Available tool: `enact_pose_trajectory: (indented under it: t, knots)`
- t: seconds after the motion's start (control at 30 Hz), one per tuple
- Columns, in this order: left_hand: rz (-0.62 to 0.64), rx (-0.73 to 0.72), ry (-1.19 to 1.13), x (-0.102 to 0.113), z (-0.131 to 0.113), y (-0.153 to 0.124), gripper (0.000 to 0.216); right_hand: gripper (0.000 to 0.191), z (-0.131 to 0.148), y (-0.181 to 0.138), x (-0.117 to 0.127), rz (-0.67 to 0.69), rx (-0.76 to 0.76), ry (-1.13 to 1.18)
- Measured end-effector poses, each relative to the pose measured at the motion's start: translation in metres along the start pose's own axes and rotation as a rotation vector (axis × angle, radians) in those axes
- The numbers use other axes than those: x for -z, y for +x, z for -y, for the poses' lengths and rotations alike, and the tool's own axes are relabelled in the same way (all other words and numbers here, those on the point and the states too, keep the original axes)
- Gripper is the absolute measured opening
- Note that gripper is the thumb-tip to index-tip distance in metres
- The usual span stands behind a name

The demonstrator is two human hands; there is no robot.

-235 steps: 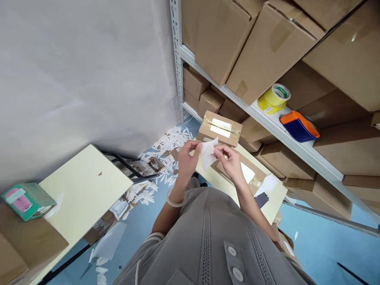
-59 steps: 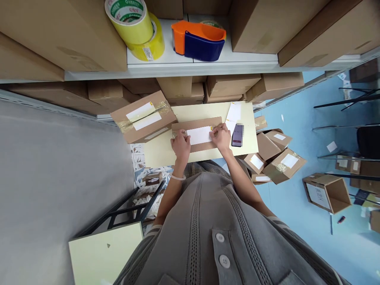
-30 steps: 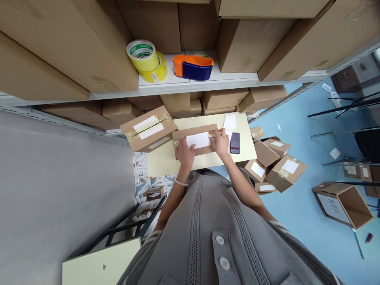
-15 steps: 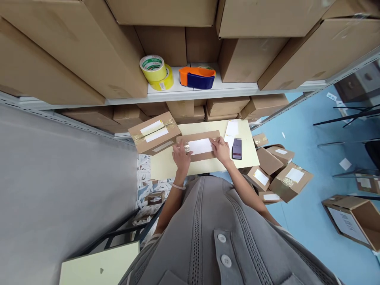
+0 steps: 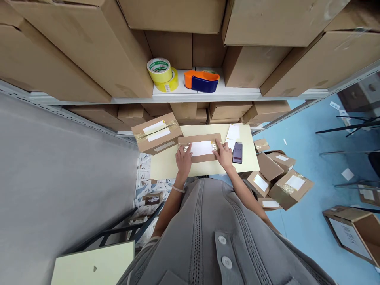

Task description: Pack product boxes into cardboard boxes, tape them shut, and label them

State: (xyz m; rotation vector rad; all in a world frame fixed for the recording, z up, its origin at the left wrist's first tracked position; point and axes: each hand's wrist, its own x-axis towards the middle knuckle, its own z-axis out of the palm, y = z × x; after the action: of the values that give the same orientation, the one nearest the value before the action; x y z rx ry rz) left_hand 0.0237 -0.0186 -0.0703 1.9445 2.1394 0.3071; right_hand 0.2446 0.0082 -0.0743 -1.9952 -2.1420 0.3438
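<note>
A small cardboard box (image 5: 204, 158) lies on the pale yellow table (image 5: 166, 166) in front of me, with a white label (image 5: 200, 148) on its top and shiny tape at both ends. My left hand (image 5: 183, 161) rests on the box's left end, fingers stretched onto the tape beside the label. On the right end, my right hand (image 5: 225, 156) touches the tape by the label's edge, its fingers apart. Neither hand grasps anything. Left of this box stands a larger taped box (image 5: 158, 134) with white labels, set at an angle.
A phone (image 5: 238, 152) and white paper slips (image 5: 233, 132) lie at the table's right. Above, a shelf (image 5: 178, 95) bears tape rolls (image 5: 162, 75), an orange-and-blue tape dispenser (image 5: 203, 82) and large cartons. Several labelled boxes (image 5: 276, 174) are piled on the blue floor to the right.
My right hand has drawn back a little from the label, uncovering tape at its right end. My left fingers have shifted towards the label's left edge. The view has tilted slightly.
</note>
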Motion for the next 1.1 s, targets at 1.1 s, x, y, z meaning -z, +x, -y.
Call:
enact_pose_trajectory:
  t: [1.1]
  knots:
    - [0.004, 0.478, -0.708, 0.062, 0.005, -0.032, 0.049, 0.063, -0.021, 0.006, 0.063, -0.057, -0.307, 0.625]
